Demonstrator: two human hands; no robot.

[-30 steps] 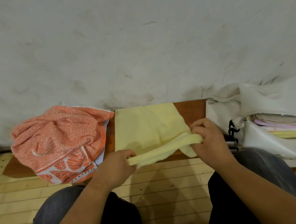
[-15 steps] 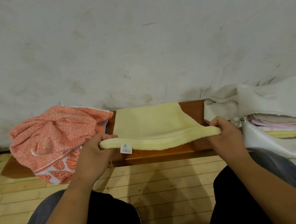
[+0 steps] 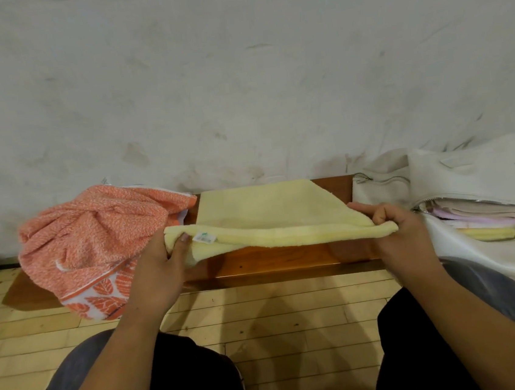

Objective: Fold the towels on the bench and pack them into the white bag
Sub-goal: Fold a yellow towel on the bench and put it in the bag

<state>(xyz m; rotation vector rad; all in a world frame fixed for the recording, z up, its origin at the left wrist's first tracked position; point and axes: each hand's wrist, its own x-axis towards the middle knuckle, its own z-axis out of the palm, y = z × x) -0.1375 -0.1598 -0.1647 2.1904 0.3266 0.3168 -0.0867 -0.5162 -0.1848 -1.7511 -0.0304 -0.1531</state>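
A pale yellow towel (image 3: 267, 208) lies across the middle of the wooden bench (image 3: 276, 261), its near edge lifted off the wood. My left hand (image 3: 159, 268) grips the near left corner, by a small white label. My right hand (image 3: 396, 231) pinches the near right corner. The edge is stretched taut between them, above the bench's front part. A crumpled orange towel (image 3: 95, 240) with a leaf border sits on the bench's left end. The white bag (image 3: 470, 178) lies open at the right, with several folded towels (image 3: 484, 218) inside.
A stained grey wall (image 3: 238, 85) rises right behind the bench. Pale wooden floorboards (image 3: 279, 319) run in front of it. My knees, in dark trousers, are at the bottom left and right of the view.
My hands have spread apart with the yellow towel's near edge, pulling it straight, and raised it slightly. The orange towel and bag have not moved.
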